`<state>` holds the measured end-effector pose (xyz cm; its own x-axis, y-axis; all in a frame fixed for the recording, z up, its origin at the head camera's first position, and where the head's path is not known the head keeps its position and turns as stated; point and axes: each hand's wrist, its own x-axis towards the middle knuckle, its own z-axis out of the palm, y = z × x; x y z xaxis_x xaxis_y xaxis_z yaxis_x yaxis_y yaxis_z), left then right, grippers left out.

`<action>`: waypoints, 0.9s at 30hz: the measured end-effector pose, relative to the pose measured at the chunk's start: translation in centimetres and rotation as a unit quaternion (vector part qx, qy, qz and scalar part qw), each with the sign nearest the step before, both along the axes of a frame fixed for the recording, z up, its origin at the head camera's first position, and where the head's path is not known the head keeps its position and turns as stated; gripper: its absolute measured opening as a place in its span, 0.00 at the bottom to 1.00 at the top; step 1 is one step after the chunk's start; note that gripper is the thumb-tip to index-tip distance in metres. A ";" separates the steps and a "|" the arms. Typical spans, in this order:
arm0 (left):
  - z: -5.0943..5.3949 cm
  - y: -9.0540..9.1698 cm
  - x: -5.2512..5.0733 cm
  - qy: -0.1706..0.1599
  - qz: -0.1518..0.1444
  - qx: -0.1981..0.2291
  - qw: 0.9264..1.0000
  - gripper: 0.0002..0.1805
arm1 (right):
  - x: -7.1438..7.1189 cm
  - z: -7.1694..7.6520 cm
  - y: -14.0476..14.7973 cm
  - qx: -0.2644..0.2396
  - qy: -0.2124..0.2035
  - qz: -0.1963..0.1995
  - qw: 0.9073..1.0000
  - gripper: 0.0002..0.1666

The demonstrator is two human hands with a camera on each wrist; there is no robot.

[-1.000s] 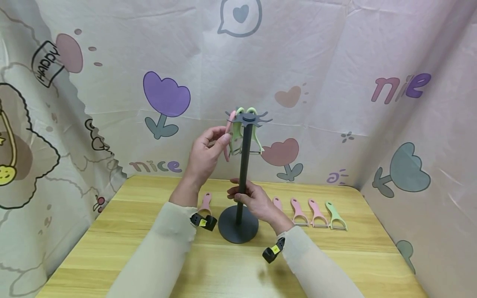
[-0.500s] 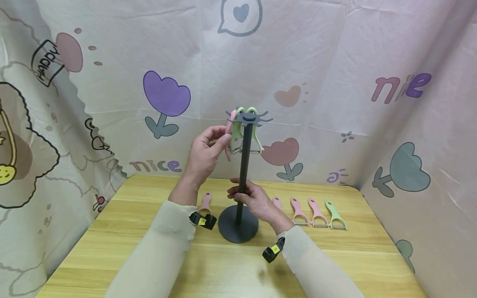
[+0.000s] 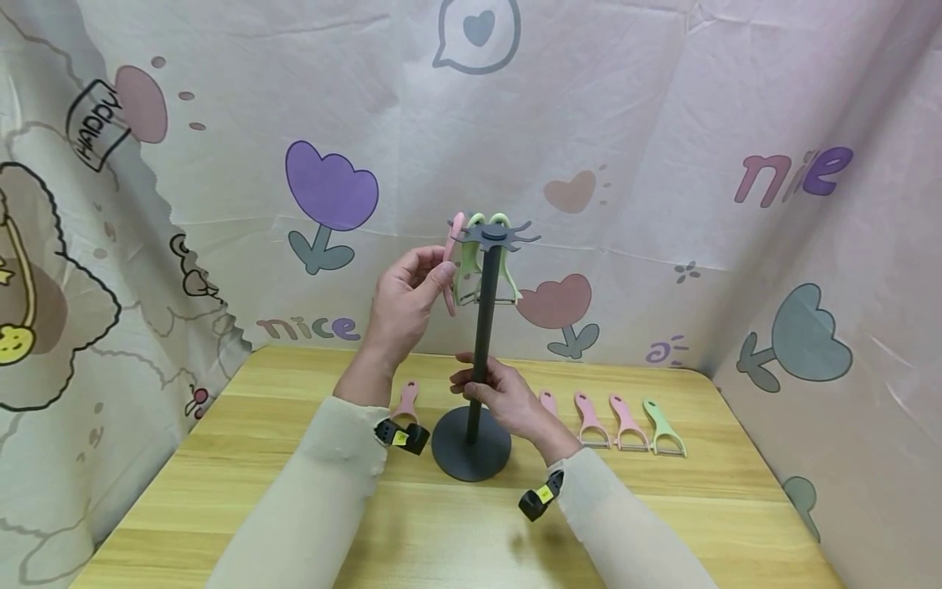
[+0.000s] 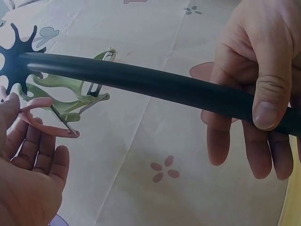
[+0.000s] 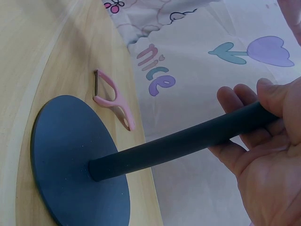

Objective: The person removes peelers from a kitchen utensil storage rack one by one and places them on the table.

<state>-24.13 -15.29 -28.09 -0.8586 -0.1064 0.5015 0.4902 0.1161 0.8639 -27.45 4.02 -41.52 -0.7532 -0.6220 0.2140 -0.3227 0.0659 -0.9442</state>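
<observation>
A dark stand with a round base (image 3: 471, 460) and a top of curved hooks (image 3: 508, 235) stands upright. The left hand (image 3: 403, 298) pinches a pink peeler (image 3: 450, 274) at the left side of the hooks, its upper end beside a hook; whether it bears on that hook I cannot tell. Two green peelers (image 4: 59, 83) hang from the hooks next to it. Lower down, the right hand (image 3: 508, 398) grips the pole (image 5: 178, 142) between thumb and fingers.
On the wooden table (image 3: 280, 491), one pink peeler (image 5: 113, 94) lies left of the base. Right of the stand lie several pink peelers (image 3: 585, 409) and a green one (image 3: 661, 425) in a row. A patterned cloth (image 3: 456, 147) hangs behind the table.
The pink peeler in the left hand has shifted slightly up at its top end. The right hand keeps its place on the pole.
</observation>
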 end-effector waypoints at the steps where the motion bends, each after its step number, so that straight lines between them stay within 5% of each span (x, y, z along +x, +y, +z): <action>1: 0.0 0.0 0.0 0.000 0.002 0.000 1.000 0.18 | 0.0 0.0 0.0 0.000 0.000 0.000 1.000 0.26; 27: 0.0 -0.4 0.4 0.004 0.030 0.039 0.999 0.17 | -0.2 -0.3 0.0 0.000 -0.004 -0.009 1.000 0.26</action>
<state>-23.73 -15.66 -28.06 -0.8451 -0.1966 0.4972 0.4919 0.0787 0.8671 -27.61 4.02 -41.80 -0.7658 -0.6084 0.2082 -0.3145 0.0720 -0.9465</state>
